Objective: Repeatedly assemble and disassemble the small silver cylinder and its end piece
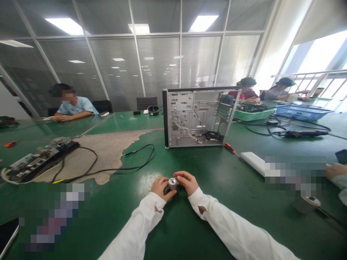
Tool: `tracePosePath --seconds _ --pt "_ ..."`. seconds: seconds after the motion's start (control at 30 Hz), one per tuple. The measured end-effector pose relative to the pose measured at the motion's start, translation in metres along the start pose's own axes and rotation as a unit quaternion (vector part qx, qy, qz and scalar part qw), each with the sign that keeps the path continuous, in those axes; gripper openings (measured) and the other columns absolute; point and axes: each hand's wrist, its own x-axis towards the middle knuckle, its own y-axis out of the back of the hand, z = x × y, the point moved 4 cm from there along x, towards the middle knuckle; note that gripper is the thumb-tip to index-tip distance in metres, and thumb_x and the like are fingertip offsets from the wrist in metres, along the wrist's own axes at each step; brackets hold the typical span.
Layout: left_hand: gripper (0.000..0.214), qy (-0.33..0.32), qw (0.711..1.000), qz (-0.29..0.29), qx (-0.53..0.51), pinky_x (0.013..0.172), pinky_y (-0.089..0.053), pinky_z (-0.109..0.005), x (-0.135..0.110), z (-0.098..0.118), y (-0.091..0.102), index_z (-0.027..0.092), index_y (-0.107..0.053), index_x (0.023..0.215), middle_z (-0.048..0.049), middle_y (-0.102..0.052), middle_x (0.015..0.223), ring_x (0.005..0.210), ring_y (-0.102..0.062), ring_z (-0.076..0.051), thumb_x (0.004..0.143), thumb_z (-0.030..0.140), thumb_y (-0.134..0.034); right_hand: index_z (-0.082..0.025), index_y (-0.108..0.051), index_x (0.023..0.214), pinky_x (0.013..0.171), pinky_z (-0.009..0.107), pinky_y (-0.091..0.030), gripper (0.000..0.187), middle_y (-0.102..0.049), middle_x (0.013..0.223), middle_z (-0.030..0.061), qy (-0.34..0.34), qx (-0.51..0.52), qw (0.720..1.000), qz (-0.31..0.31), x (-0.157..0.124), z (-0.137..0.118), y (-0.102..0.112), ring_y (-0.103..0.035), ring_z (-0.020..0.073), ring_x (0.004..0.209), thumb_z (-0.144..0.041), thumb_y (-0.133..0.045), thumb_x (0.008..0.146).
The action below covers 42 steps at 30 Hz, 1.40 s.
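Both my hands meet over the green table (189, 231), close in front of me. My left hand (160, 187) and my right hand (187, 182) are closed together around a small silver cylindrical part (171, 183) with a shiny round end. White sleeves cover both my arms. Beyond my hands an open grey computer case (197, 117) stands on its side, with loose wires and a small fan inside it.
A black cable (127, 162) loops across the table to the left, near a circuit board (38, 159). An orange-handled screwdriver (230, 148) and a white flat bar (253, 162) lie to the right. Green and blue baskets (300, 112) stand farther back. Other people sit at the far tables.
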Motion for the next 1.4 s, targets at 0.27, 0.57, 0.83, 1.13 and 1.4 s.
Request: tracePosePath --seconds 0.27,0.57,0.83,1.13,1.4 --pt "0.037 0.006 1.000 -0.015 0.007 0.077 -0.039 -0.038 0.000 -0.002 -0.002 0.021 -0.058 0.091 -0.0067 -0.056 0.095 0.092 -0.047 -0.024 0.064 0.046 -0.051 -0.019 -0.061 0.082 0.063 0.024 -0.043 0.020 -0.055 0.089 0.0052 0.121 -0.177 0.975 -0.056 -0.012 -0.020 -0.013 -0.050 0.0150 0.081 -0.028 -0.056 0.065" --pt "0.039 0.010 1.000 -0.019 0.017 0.077 -0.039 -0.038 0.000 -0.001 -0.002 0.021 -0.057 0.093 -0.0070 -0.055 0.097 0.093 -0.046 -0.024 0.065 0.047 -0.050 -0.022 -0.062 0.080 0.058 0.022 -0.041 0.016 -0.050 0.082 0.0039 0.218 -0.352 0.906 -0.086 -0.015 -0.046 -0.024 -0.049 0.0115 0.070 -0.022 -0.052 0.068" --pt "0.039 0.013 0.999 -0.019 0.026 0.078 -0.037 -0.038 0.000 0.000 -0.002 0.021 -0.057 0.093 -0.0056 -0.055 0.096 0.093 -0.046 -0.023 0.065 0.047 -0.050 -0.018 -0.057 0.076 0.061 0.024 -0.038 0.011 -0.050 0.070 0.0016 0.258 -0.410 0.869 -0.099 -0.020 -0.055 -0.031 -0.045 0.0106 0.066 -0.020 -0.048 0.071" --pt "0.040 0.015 0.999 -0.017 0.039 0.077 -0.039 -0.037 0.001 -0.004 -0.006 0.019 -0.058 0.090 -0.0064 -0.055 0.096 0.093 -0.046 -0.023 0.064 0.048 -0.050 -0.017 -0.054 0.072 0.052 0.021 -0.037 0.020 -0.051 0.059 -0.0031 -0.061 0.048 0.996 -0.042 0.006 -0.015 -0.003 -0.047 0.0069 0.055 -0.029 -0.063 0.059" --pt "0.040 0.005 0.999 -0.017 0.041 0.077 -0.039 -0.037 0.000 -0.002 -0.003 0.018 -0.058 0.091 -0.0069 -0.056 0.096 0.091 -0.047 -0.023 0.065 0.048 -0.049 -0.018 -0.052 0.075 0.057 0.022 -0.040 0.022 -0.057 0.072 -0.0016 -0.171 0.209 0.960 -0.076 0.007 -0.001 0.010 -0.052 0.0059 0.060 -0.015 -0.065 0.057"
